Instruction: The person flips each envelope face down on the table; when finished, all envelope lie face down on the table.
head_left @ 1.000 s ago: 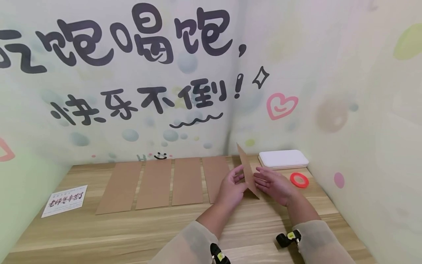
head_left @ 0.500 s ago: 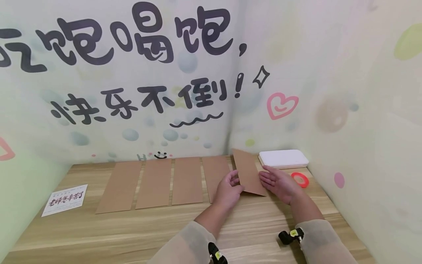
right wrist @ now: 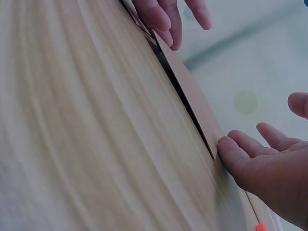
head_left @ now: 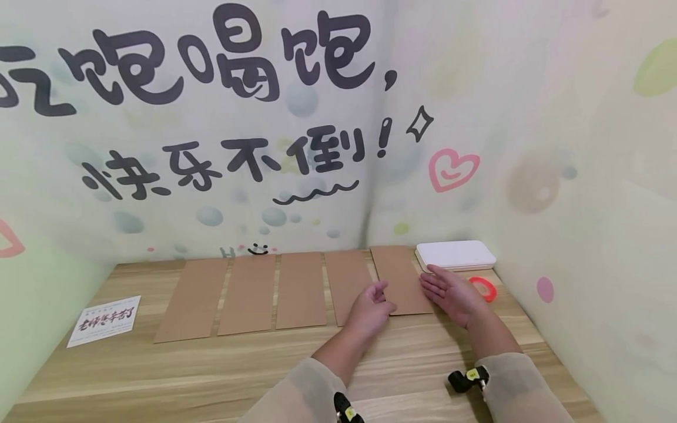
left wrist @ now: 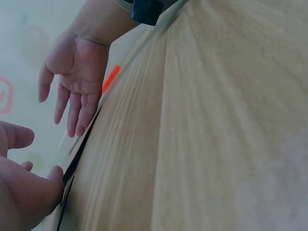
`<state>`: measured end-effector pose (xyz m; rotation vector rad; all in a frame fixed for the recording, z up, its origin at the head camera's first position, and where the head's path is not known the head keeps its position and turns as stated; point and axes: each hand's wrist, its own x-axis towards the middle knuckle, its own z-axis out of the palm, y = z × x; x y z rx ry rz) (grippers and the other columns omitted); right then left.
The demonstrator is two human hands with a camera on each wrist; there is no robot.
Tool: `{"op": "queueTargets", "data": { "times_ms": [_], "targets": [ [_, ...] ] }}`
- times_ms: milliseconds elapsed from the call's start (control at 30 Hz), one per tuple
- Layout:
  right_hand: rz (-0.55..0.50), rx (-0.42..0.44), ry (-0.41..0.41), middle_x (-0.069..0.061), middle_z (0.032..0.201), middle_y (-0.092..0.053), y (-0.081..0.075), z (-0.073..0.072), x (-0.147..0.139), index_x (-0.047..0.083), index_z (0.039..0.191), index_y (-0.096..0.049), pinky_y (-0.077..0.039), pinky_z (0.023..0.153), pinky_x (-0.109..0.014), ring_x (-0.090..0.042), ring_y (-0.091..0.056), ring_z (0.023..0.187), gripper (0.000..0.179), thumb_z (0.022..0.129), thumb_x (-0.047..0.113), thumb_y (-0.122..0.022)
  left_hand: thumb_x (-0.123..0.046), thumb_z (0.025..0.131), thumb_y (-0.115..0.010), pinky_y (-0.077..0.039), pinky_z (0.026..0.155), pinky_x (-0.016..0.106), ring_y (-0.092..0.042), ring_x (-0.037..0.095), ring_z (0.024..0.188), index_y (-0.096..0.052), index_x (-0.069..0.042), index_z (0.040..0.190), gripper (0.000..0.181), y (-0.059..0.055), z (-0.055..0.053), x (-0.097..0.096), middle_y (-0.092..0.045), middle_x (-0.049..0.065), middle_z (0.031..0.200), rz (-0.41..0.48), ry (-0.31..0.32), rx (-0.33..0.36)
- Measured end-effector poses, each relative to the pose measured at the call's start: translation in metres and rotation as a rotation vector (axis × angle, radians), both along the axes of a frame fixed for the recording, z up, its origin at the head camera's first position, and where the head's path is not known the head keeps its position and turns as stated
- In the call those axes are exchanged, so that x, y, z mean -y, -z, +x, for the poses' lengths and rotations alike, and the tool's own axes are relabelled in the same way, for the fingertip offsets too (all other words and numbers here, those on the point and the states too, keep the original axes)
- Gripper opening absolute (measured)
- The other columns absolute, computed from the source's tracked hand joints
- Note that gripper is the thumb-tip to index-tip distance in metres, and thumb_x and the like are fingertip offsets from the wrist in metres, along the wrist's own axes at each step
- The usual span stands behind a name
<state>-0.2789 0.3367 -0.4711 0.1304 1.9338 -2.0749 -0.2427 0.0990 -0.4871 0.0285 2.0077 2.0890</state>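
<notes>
A brown cardboard rectangle lies almost flat at the right end of a row of similar pieces. Its left edge stands slightly raised, with a dark gap beneath in the right wrist view. My left hand is at its near left corner, thumb tip right at the edge and the other fingers loosely bent, apart from the thumb. On the other side my right hand is held palm inward with straight fingers, fingertips at the cardboard's right edge. Left of it lie several more cardboard pieces, the closest partly behind my left hand.
A white flat case stands at the back right against the wall. In front of it lies a red ring, partly hidden by my right hand. A printed card is at the left of the wooden table.
The cardboard piece has gone from standing nearly upright between my hands to lying almost flat, its right side lowered. My right hand has shifted a little to the right; my left hand stays by the left edge.
</notes>
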Motion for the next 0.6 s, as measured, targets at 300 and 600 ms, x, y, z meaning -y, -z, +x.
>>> {"op": "queueTargets", "data": {
  "times_ms": [300, 600],
  "targets": [
    [0.028, -0.031, 0.029, -0.024, 0.176, -0.025, -0.005, 0.002, 0.005, 0.001, 0.17, -0.016, -0.026, 0.133, -0.048, -0.039, -0.029, 0.164, 0.071, 0.117, 0.044, -0.036, -0.009, 0.092, -0.072, -0.037, 0.13, 0.053, -0.045, 0.038, 0.156, -0.059, -0.012, 0.151, 0.061, -0.004, 0.004, 0.003, -0.053, 0.012, 0.164, -0.012, -0.014, -0.053],
    [0.175, -0.173, 0.076, -0.024, 0.17, -0.04, -0.02, 0.009, 0.039, 0.002, 0.164, -0.037, -0.034, 0.13, -0.049, -0.037, -0.038, 0.16, 0.063, 0.113, 0.038, -0.052, -0.017, 0.098, -0.068, -0.043, 0.125, 0.056, -0.041, 0.035, 0.159, -0.055, -0.02, 0.154, 0.057, -0.014, -0.004, 0.052, -0.048, 0.008, 0.168, -0.059, -0.048, -0.116]
  ]
}}
